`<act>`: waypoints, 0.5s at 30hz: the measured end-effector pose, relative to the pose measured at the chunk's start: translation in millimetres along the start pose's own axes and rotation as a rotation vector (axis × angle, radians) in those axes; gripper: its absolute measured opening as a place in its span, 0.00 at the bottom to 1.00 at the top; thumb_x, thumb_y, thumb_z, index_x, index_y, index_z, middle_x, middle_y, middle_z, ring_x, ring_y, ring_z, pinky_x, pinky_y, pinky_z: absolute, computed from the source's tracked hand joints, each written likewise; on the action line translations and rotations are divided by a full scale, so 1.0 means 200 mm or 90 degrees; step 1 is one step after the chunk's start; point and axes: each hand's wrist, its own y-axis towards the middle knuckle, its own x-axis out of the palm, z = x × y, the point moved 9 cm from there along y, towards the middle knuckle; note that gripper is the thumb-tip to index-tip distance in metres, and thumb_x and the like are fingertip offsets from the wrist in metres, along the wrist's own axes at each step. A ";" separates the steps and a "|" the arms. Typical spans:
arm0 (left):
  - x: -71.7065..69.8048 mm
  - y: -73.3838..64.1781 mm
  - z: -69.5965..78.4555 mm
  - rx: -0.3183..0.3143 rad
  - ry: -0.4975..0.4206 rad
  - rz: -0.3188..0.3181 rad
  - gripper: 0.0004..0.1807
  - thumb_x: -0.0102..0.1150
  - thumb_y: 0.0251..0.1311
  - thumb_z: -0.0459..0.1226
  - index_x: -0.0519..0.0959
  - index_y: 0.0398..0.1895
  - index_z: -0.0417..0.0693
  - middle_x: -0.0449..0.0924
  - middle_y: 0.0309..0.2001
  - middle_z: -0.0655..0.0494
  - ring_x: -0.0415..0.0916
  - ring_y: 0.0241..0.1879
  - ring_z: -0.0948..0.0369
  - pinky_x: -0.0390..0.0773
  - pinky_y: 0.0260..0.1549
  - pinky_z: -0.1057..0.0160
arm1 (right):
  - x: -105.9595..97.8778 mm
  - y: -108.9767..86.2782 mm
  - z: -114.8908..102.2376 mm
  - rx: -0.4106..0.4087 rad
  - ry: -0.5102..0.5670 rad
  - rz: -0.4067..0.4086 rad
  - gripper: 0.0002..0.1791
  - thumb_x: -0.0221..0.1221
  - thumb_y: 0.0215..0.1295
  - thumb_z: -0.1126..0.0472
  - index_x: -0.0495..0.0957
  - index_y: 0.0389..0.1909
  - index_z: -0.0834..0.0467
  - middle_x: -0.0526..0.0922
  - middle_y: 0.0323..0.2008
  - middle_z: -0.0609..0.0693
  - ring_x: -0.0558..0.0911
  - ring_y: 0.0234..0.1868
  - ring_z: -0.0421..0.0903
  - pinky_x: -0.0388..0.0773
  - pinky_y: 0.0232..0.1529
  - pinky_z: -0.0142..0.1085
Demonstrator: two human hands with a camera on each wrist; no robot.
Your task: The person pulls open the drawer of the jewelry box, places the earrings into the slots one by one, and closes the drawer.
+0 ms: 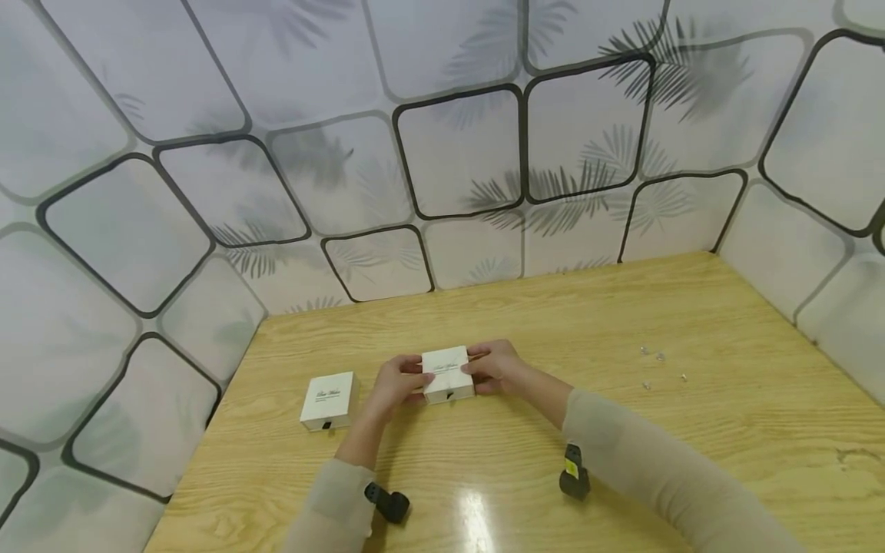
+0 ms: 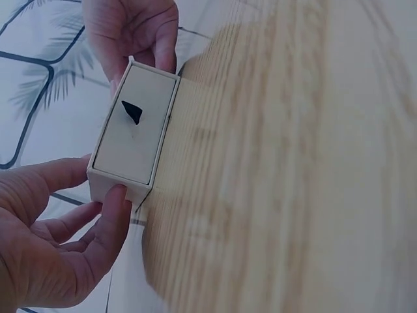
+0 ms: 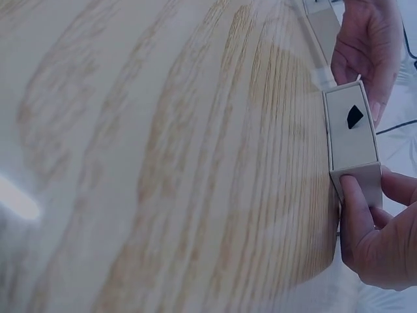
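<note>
A small white drawer-style box (image 1: 448, 379) sits on the wooden table, held at both ends. My left hand (image 1: 396, 385) grips its left end between thumb and fingers. On the opposite end, my right hand (image 1: 503, 370) pinches the box in the same way. The box's lid carries dark printed lettering, partly covered by the thumbs. In the left wrist view, a black ribbon tab (image 2: 132, 112) sticks out of the front face, and the drawer looks closed. The right wrist view shows the right fingers (image 3: 357, 215) against the box's near end.
Left of my left hand stands a second white box (image 1: 328, 397) with similar lettering and a black tab. Several small shiny pieces (image 1: 660, 356) lie scattered at the right. A patterned cloth wall (image 1: 470, 153) encloses the table's back and sides.
</note>
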 end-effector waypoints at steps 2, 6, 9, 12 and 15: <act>0.00 0.00 0.00 0.000 0.001 0.002 0.28 0.62 0.57 0.29 0.67 0.61 0.31 0.70 0.53 0.35 0.76 0.40 0.54 0.85 0.38 0.55 | -0.01 0.00 0.00 -0.002 0.011 -0.003 0.25 0.63 0.57 0.72 0.72 0.58 0.67 0.79 0.50 0.63 0.83 0.38 0.48 0.85 0.33 0.40; 0.02 0.00 0.00 -0.002 -0.002 -0.001 0.27 0.62 0.57 0.30 0.68 0.60 0.32 0.69 0.53 0.36 0.75 0.42 0.54 0.85 0.39 0.56 | -0.03 0.01 0.01 0.001 0.024 -0.008 0.26 0.63 0.57 0.72 0.71 0.58 0.67 0.80 0.50 0.63 0.84 0.35 0.47 0.85 0.32 0.39; 0.03 0.01 0.00 0.001 -0.006 -0.006 0.27 0.61 0.58 0.30 0.67 0.60 0.32 0.69 0.53 0.36 0.75 0.43 0.53 0.84 0.41 0.55 | -0.04 0.00 0.01 0.005 0.018 -0.008 0.27 0.63 0.57 0.71 0.71 0.59 0.66 0.79 0.51 0.63 0.83 0.34 0.45 0.85 0.31 0.38; 0.05 0.01 0.01 0.004 -0.014 -0.011 0.27 0.61 0.58 0.30 0.67 0.60 0.31 0.69 0.53 0.36 0.74 0.43 0.54 0.84 0.41 0.55 | -0.06 0.00 0.01 0.004 0.007 -0.010 0.28 0.63 0.57 0.71 0.70 0.60 0.66 0.79 0.51 0.64 0.83 0.33 0.45 0.85 0.30 0.37; 0.07 0.01 0.01 0.003 -0.027 -0.016 0.27 0.61 0.58 0.29 0.67 0.61 0.32 0.69 0.53 0.37 0.74 0.43 0.54 0.84 0.40 0.56 | -0.08 0.00 0.01 0.008 0.002 -0.007 0.28 0.63 0.57 0.71 0.70 0.60 0.65 0.79 0.52 0.63 0.83 0.33 0.45 0.85 0.30 0.37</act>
